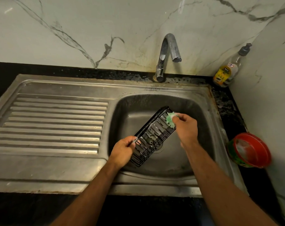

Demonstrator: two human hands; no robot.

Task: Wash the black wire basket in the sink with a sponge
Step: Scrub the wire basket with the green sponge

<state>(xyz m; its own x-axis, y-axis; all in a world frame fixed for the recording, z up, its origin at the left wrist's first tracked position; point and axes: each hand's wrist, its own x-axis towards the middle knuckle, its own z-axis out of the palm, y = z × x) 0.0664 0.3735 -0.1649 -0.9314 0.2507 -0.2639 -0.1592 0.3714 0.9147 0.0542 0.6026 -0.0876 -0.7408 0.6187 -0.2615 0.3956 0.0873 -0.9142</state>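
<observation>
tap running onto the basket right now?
No, no stream shows below the faucet spout, while the right hand presses the green sponge to the black wire basket.

basket [153,137] in sink [202,101], tub [251,150] perhaps right

White veined marble wall [73,30] behind a black speckled countertop [40,69], dim warm light

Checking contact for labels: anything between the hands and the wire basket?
Nothing visible. The left hand grips the black wire basket by its near end directly; the right hand presses a green sponge on its far end.
</observation>
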